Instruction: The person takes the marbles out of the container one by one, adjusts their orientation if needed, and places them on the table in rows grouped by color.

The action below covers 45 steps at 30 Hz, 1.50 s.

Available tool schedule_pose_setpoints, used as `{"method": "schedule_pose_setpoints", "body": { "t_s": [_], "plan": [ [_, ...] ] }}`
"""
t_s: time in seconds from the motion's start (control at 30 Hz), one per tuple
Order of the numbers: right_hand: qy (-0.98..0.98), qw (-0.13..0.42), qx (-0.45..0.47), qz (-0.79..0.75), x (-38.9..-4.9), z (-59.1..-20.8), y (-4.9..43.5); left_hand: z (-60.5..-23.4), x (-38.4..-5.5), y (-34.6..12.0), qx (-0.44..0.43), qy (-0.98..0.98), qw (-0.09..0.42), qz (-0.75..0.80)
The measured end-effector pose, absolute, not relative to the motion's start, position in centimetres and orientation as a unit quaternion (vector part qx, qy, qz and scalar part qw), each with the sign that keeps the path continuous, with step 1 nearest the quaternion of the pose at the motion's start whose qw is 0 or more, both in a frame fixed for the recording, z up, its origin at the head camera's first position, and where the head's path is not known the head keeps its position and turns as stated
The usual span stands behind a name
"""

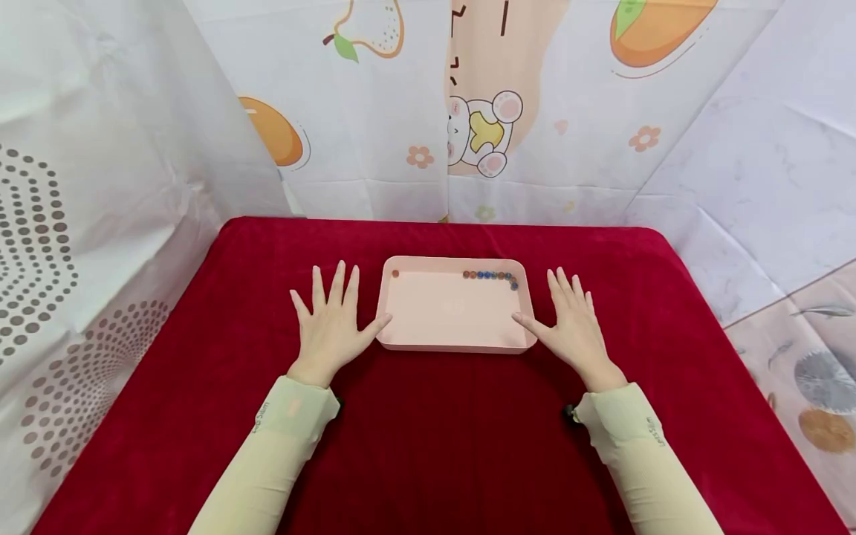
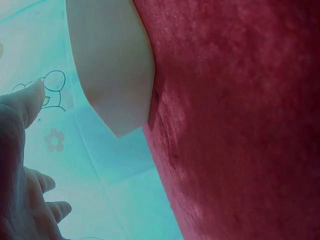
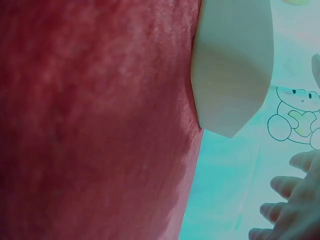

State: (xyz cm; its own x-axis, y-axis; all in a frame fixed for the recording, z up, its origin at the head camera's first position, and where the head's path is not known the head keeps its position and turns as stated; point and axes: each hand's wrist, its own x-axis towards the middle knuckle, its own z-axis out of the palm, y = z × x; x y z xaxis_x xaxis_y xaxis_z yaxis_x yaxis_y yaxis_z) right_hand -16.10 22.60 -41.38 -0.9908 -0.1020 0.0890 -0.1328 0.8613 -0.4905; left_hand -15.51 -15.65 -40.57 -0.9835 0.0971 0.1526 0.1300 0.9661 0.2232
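A shallow pale pink tray (image 1: pixel 455 327) lies on the red cloth between my two hands. Inside it, several small round beads (image 1: pixel 494 275), blue and reddish brown, form a row along the far wall and bend round the far right corner. One brown bead (image 1: pixel 395 273) sits alone in the far left corner. My left hand (image 1: pixel 329 327) is spread with straight fingers, its thumb tip over the tray's left rim. On the other side, my right hand (image 1: pixel 576 323) is likewise spread, thumb tip over the right rim. Neither hand grips anything. Both wrist views show the tray's outer wall (image 2: pixel 115 65).
The red velvet cloth (image 1: pixel 455 431) covers the whole table. Behind it hangs a white curtain (image 1: pixel 374 148) with fruit, flower and bear prints. More patterned sheets (image 1: pixel 120 260) enclose the left and right sides.
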Motion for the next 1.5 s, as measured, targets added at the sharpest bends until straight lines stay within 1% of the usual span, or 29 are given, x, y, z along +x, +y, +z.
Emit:
{"method": "schedule_pose_setpoints", "body": {
  "t_s": [0.17, 0.4, 0.67, 0.8, 1.03, 1.2, 1.33, 1.5],
  "plan": [
    [-0.949, 0.007, 0.056, 0.309, -16.1, -41.3, 22.9, -40.4, -15.7, -15.4, -0.059, -0.988, 0.071, -0.123],
    [-0.909, -0.052, 0.04, 0.411, -16.3, -41.3, 23.2, -40.1, -16.0, -14.9, -0.067, -0.984, 0.07, -0.151],
    [-0.881, -0.114, 0.008, 0.46, -16.3, -41.4, 23.1, -39.8, -16.6, -14.1, -0.077, -0.98, 0.07, -0.172],
    [-0.862, -0.12, 0.018, 0.493, -16.4, -42.1, 23.1, -39.5, -16.9, -13.5, -0.091, -0.977, 0.075, -0.179],
    [-0.816, -0.117, 0.064, 0.562, -16.6, -43.5, 23.0, -38.7, -17.6, -11.9, -0.111, -0.97, 0.074, -0.201],
    [-0.794, -0.127, 0.075, 0.589, -16.7, -43.9, 22.9, -38.5, -18.3, -10.7, -0.127, -0.963, 0.072, -0.229],
    [-0.781, -0.138, 0.074, 0.604, -16.7, -44.2, 22.9, -38.5, -18.7, -9.7, -0.136, -0.957, 0.06, -0.248],
    [-0.774, -0.143, 0.077, 0.612, -16.5, -44.5, 22.8, -38.3, -19.1, -8.5, -0.143, -0.95, 0.027, -0.277]
  ]
}}
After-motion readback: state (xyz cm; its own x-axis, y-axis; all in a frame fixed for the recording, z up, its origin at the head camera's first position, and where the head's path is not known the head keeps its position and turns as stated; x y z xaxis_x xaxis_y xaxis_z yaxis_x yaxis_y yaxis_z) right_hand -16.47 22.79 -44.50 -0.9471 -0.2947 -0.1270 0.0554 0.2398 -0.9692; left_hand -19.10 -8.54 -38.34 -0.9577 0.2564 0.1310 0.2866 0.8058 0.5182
